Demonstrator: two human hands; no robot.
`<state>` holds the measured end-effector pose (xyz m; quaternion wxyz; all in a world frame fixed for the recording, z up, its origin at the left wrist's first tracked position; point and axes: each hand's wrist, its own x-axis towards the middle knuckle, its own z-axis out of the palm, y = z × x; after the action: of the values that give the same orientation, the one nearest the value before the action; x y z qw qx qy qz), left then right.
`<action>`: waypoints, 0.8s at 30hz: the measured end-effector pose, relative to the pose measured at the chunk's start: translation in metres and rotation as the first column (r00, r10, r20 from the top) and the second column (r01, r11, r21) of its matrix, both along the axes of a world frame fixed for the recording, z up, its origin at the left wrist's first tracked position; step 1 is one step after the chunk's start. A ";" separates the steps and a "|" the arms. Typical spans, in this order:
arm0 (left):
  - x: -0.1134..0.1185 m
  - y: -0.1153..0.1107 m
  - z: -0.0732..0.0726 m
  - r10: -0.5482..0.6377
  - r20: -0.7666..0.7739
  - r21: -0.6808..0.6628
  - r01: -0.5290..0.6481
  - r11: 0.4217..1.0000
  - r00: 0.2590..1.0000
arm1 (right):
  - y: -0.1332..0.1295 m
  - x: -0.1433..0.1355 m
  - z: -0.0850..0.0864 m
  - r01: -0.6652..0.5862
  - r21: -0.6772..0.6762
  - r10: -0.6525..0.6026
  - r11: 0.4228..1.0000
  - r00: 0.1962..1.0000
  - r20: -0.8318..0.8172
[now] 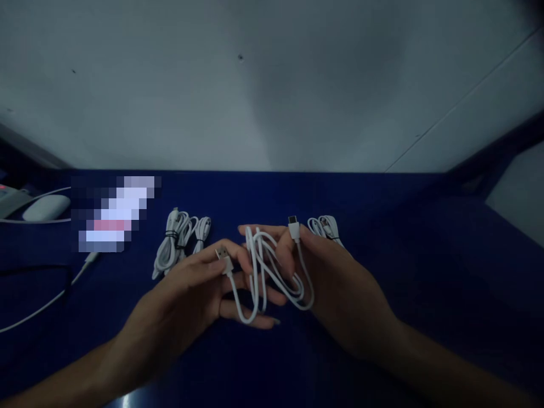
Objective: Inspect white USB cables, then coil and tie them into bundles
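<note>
Blue table bears tied cables, rounded white object.

Workshop-like: blue table, white cables

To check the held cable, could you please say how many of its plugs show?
2: one plug in the left hand, the other plug at the right hand.

Left grip and right grip close together, fingers bent, forearms aslant.
</note>
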<state>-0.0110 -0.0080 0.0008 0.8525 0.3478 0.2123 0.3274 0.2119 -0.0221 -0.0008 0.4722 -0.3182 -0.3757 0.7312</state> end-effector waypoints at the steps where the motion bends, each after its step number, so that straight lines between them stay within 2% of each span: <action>1: 0.000 0.000 -0.001 -0.002 -0.023 0.013 0.002 1.000 1.000 | 0.000 0.001 -0.001 -0.013 0.034 0.012 0.999 1.000 0.011; 5: -0.001 0.000 -0.005 -0.014 -0.049 0.083 0.018 0.996 0.999 | 0.000 0.003 -0.004 -0.074 0.124 0.065 0.989 0.995 0.075; 9: -0.001 0.000 -0.009 0.004 -0.066 0.125 0.004 0.992 0.998 | -0.002 0.002 0.000 -0.041 0.144 0.012 0.989 0.981 0.195; 13: 0.000 -0.002 -0.007 0.037 -0.235 0.157 0.001 0.988 0.971 | -0.005 0.001 0.007 -0.015 0.165 -0.035 0.986 0.956 0.293; 17: -0.003 -0.004 -0.005 0.110 -0.400 0.206 -0.028 0.978 0.910 | -0.005 -0.001 0.009 0.014 0.164 -0.059 0.986 0.961 0.269; 24: -0.003 0.000 -0.009 0.156 -0.478 0.258 -0.032 0.966 0.864 | -0.003 -0.006 0.001 0.006 0.158 -0.044 0.987 0.971 0.235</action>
<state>-0.0143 -0.0083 -0.0083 0.7038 0.5102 0.3986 0.2924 0.2057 -0.0256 0.0006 0.4564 -0.3701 -0.4815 0.6503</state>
